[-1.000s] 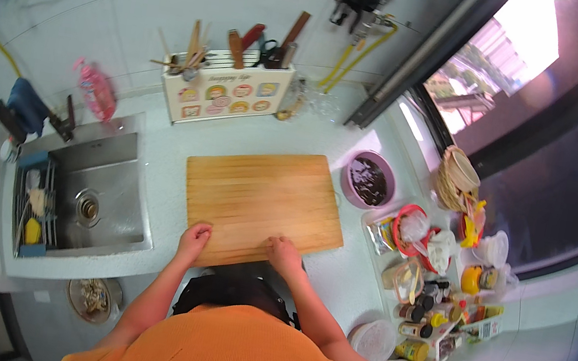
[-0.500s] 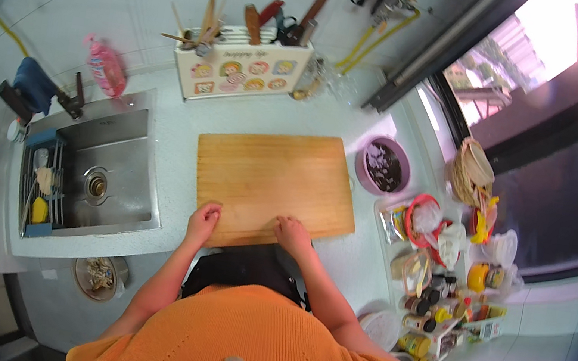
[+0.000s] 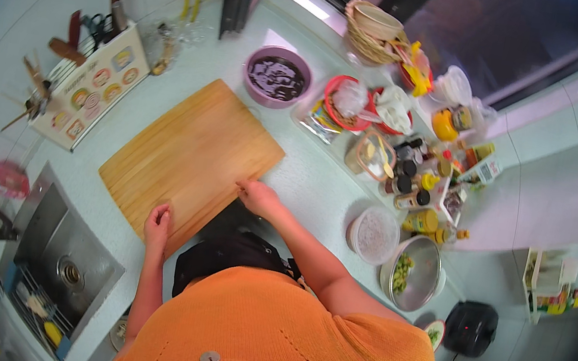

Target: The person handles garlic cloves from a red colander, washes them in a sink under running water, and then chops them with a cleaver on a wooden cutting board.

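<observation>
A wooden cutting board [image 3: 192,146] lies flat on the pale counter in front of me, with nothing on it. My left hand [image 3: 158,224] rests at the board's near edge, fingers loosely curled in and no object showing in them. At the board's near right corner is my right hand [image 3: 256,196], its fingers bent together against the wood, also with nothing visible in them. Just beyond the board's far edge stands a purple basin [image 3: 277,77] holding dark pieces in liquid.
Left of me is a steel sink [image 3: 70,252] with a dish rack. A knife and utensil holder [image 3: 95,93] stands by the wall. Seasoning bottles [image 3: 409,184] crowd the right side, near a white tub [image 3: 374,235] and a steel bowl [image 3: 410,273] of chopped green food.
My view has swung to the right, bringing the steel bowl and a black appliance into sight. Both hands remain at the board's near edge.
</observation>
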